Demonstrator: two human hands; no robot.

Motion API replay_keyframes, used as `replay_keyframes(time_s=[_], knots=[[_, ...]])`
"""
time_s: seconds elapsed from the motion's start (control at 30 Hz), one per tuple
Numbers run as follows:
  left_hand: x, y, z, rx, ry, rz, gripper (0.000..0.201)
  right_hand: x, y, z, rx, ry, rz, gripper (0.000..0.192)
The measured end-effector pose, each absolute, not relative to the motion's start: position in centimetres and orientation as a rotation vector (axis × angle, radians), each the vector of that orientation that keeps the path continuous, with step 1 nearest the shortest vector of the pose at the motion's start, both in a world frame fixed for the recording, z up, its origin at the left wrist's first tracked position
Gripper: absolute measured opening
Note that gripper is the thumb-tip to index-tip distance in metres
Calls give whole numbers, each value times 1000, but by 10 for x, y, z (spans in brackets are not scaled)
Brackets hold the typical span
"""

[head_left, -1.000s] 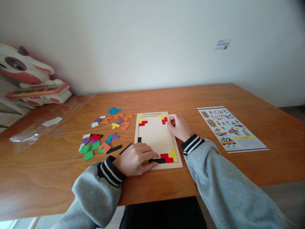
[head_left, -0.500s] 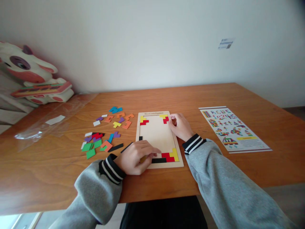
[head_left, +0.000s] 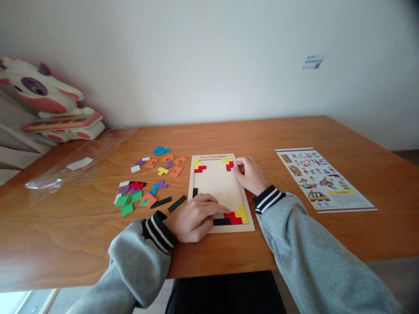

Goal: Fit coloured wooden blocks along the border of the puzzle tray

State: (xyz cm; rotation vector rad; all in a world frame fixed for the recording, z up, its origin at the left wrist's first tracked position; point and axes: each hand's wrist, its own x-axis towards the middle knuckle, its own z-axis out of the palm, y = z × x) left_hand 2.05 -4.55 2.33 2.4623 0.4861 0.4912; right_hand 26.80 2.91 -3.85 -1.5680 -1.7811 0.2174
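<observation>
Since the earlier pictures the left hand has slid a little toward the right along the near end of the puzzle board, its fingertips now reaching closer to the red piece and yellow piece in the near right corner, while the right hand has kept its place at the far right edge. The left hand lies flat with fingers stretched over the board's near left part, pressing down rather than clasping; whether a piece sits under it cannot be told. The right hand is loosely curled, fingertips touching the board's rim just beside the red and yellow pieces in the far right corner, gripping nothing that shows. The board lies flat in the middle of the table, its long axis running away from the person toward the wall, with more red and yellow pieces in the far left corner and a black strip along the near edge. Loose coloured pieces are scattered to the left of the board, a black bar nearest to it. A printed sheet lies well apart on the right. The table is brown wood, set against a plain white wall; a clear plastic bag and a cow-shaped toy sit at the far left.
</observation>
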Motion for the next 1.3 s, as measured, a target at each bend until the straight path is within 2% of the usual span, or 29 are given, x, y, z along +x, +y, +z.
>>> replay_keyframes(time_s=[0.2,0.33,0.47,0.57,0.67,0.9,1.3], knots=[[1,-27,19,2775,564,765,38,268,28,-38,-1559,-1766,233,23],[-41,-7,25,2789,957,742,12,268,29,-40,-1529,-1757,245,23],[-74,-3,32,2617,955,498,19,267,29,-42,-1516,-1746,236,22],[-82,-4,35,2464,1020,351,15,266,29,-41,-1499,-1727,223,20],[-81,-6,40,2336,1151,156,23,264,30,-40,-1489,-1694,227,21],[-54,-9,53,2347,1360,-116,27,265,31,-38,-1459,-1653,234,23],[-52,18,35,2222,1317,34,14,264,32,-40,-1502,-1657,245,24]])
